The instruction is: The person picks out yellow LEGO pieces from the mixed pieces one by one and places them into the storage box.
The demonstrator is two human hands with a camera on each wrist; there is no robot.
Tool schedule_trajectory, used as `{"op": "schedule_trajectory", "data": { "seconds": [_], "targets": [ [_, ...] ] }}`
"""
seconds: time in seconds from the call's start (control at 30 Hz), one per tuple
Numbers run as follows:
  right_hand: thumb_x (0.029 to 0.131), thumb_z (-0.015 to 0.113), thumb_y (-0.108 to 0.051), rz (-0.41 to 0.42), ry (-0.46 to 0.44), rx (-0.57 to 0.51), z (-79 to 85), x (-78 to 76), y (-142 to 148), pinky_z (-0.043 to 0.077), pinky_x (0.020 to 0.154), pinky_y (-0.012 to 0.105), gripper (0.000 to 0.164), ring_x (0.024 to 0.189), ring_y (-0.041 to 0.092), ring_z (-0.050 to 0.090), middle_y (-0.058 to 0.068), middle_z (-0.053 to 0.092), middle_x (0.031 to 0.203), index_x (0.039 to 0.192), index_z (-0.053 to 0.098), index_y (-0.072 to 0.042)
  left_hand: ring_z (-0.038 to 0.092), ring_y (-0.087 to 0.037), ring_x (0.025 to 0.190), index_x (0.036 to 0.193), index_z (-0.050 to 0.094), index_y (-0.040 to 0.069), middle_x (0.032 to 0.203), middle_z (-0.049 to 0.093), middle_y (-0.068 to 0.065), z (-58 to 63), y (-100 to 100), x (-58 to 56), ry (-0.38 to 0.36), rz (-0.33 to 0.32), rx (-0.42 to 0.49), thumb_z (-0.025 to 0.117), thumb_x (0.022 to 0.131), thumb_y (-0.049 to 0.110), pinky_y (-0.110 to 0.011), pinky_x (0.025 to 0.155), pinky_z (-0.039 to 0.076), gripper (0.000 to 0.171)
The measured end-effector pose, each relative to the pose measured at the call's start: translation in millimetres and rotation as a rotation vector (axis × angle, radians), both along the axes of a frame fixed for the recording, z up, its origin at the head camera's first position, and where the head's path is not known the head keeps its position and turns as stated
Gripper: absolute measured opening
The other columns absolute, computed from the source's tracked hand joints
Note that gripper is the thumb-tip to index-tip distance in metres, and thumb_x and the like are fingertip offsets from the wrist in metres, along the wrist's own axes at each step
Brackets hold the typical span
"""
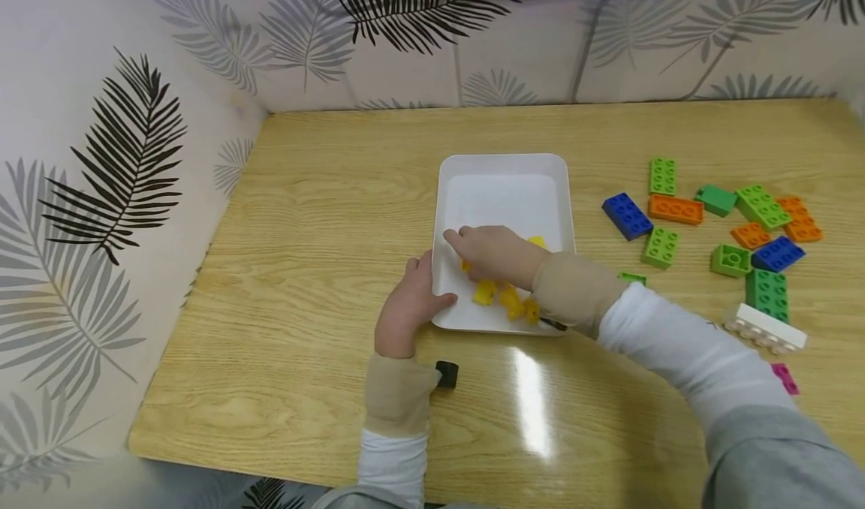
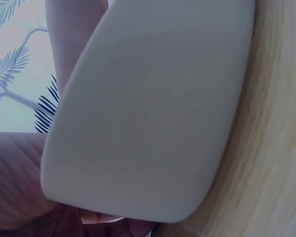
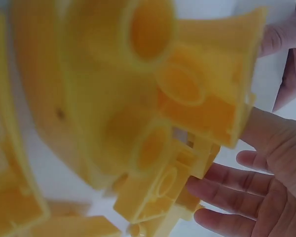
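Note:
A white tray [image 1: 500, 194] sits on the table with several yellow toy bricks [image 1: 511, 302] in its near half. My left hand [image 1: 411, 306] holds the tray at its near left side, thumb over the rim and fingers along the outside. In the left wrist view the tray's wall [image 2: 143, 118] fills the middle. My right hand [image 1: 496, 255] reaches across into the tray, over the yellow pieces. Seen from the right wrist, its fingers [image 3: 232, 197] are extended and touch a heap of yellow bricks [image 3: 148, 192], some lying with their hollow undersides showing.
Right of the tray lie loose bricks: blue [image 1: 627, 216], orange [image 1: 676, 209], light green [image 1: 660, 248], dark green [image 1: 767, 296], white [image 1: 767, 329] and pink [image 1: 785, 379]. A small black object [image 1: 447, 374] is beside the left wrist. A patterned wall [image 1: 405, 73] stands behind the wooden table [image 1: 284, 269].

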State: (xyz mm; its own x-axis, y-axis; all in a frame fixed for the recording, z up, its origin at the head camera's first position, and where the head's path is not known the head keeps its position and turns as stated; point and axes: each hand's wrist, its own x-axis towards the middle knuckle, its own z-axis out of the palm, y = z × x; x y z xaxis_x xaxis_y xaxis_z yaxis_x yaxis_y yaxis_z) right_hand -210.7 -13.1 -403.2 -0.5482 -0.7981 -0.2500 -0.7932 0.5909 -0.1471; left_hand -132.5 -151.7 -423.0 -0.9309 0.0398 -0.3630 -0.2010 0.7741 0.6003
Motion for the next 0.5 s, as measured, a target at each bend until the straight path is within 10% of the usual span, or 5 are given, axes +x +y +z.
{"op": "schedule_trajectory", "data": {
  "seconds": [0.5],
  "targets": [
    [0.081, 0.061, -0.027, -0.196, -0.073, -0.015, 25.2, -5.2, 29.6, 0.051, 0.082, 0.039, 0.051, 0.092, 0.024, 0.057, 0.013, 0.054, 0.114, 0.124, 0.043, -0.009, 0.039, -0.025, 0.107, 0.138, 0.025, 0.009, 0.127, 0.039, -0.014, 0.1, -5.9, -4.4, -0.039, 0.02, 0.007, 0.059, 0.081, 0.022, -0.041, 0.101, 0.038, 0.068]
  ]
}}
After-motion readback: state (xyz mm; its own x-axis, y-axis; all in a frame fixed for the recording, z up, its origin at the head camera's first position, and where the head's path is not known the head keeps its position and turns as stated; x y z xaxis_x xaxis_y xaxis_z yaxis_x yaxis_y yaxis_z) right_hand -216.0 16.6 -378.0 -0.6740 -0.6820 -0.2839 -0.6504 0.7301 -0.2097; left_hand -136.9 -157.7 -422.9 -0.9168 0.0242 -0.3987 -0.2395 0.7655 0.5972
